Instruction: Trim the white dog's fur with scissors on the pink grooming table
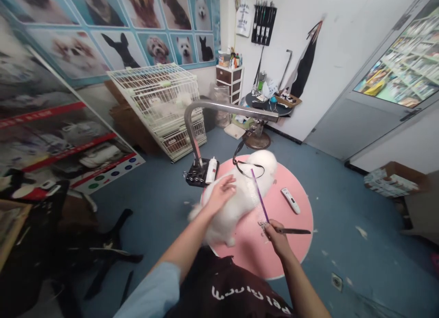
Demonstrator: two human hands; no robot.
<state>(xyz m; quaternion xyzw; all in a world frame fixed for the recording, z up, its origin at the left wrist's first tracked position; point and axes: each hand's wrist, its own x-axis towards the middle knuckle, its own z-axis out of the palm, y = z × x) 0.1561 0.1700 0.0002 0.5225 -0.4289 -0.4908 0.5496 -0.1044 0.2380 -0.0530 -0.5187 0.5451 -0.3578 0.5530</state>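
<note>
A fluffy white dog [226,217] stands on a round pink grooming table [291,245], a black loop around its front part. My left hand [222,193] rests on or just over the dog's back, fingers apart and holding nothing. In my right hand [277,238] is a long-toothed comb [261,201] with a purple spine, held upright beside the dog's flank. A dark, narrow, blade-like tool [295,231] also sticks out to the right from that hand; its grip is hidden. White clippers [290,200] lie on the tabletop to the right.
A bent metal grooming arm [226,106] rises over the table's far left. Its black tray [195,174] carries scissors and a white bottle [211,170]. Wire cages [161,103] stand behind. A second table [250,101] holds clutter at the back wall. At right sits a cardboard box [394,178].
</note>
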